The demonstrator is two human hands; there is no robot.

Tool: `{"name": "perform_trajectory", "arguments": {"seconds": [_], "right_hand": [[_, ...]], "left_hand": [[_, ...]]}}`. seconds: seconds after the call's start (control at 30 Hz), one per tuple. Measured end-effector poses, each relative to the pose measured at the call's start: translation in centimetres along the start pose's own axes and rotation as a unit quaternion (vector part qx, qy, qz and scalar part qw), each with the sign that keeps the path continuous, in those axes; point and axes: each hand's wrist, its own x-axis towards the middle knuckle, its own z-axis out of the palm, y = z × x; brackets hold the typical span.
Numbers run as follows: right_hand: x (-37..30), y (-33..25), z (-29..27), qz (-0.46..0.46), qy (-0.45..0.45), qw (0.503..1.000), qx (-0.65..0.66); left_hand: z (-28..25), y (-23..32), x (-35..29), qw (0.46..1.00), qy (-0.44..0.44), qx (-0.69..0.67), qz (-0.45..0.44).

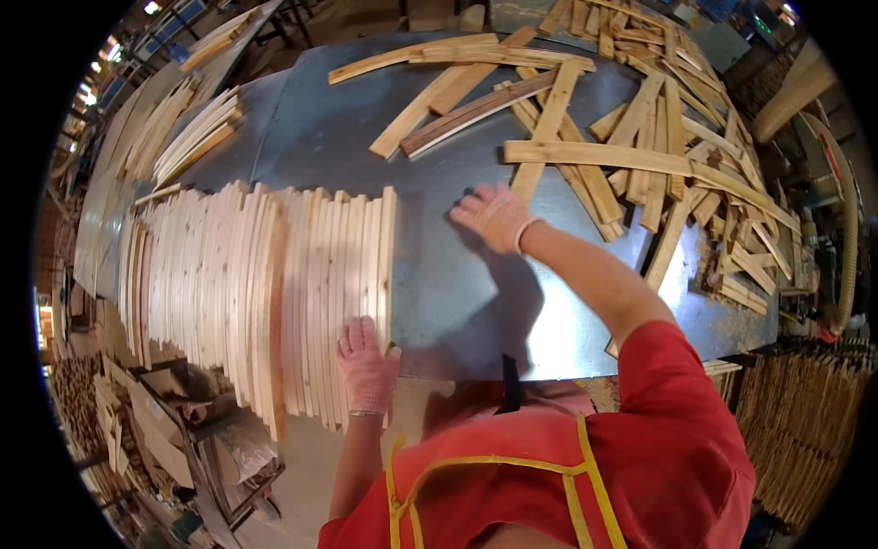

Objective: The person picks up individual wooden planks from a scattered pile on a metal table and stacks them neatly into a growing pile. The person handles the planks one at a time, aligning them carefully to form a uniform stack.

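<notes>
A long row of pale wooden strips point(315, 265), set side by side on edge, covers the left of the metal table and juts over its front edge. My left hand point(367, 371), in a pink knitted glove, lies on the near part of the row's right end. Its fingers rest over the strips' top edges, and the thumb is apart at the outermost strip. My right hand point(495, 218), gloved alike, reaches over the table's middle, fingers spread and holding nothing. A loose plank point(599, 157) lies just beyond it.
Rough wooden planks lie in a jumbled pile point(672, 156) across the table's right side. More strips point(197, 133) rest at the far left. Below the row stands a metal-framed cart point(210, 457) with cardboard. Stacked strips point(809, 421) stand at the lower right, near a hose point(851, 247).
</notes>
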Motion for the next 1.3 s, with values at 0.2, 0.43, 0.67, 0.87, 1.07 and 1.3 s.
{"name": "perform_trajectory", "arguments": {"seconds": [0.2,0.43,0.67,0.87,1.07,1.3], "right_hand": [[-0.1,-2.4,2.4,-0.047,-0.097,0.994,0.025],[-2.1,11.5,-1.8,0.157,0.087,0.981,0.067],[-7.2,10.5,-4.2,0.284,-0.162,0.861,0.388],[-5.4,5.3,-2.3,0.100,0.041,0.911,0.399],[-12.9,22.4,-1.0,0.410,-0.001,0.912,0.034],[-9.6,10.9,-6.3,0.302,-0.138,0.925,0.184]], "left_hand": [[1.5,6.9,3.3,0.995,0.026,-0.054,0.082],[1.9,14.3,8.3,0.989,-0.073,-0.079,0.096],[2.0,18.9,11.2,0.921,-0.128,-0.366,-0.028],[6.4,15.8,10.9,0.609,-0.180,-0.726,-0.264],[0.5,8.7,6.7,0.953,-0.064,-0.272,-0.117],[1.2,2.0,0.7,0.998,0.026,0.061,-0.012]]}}
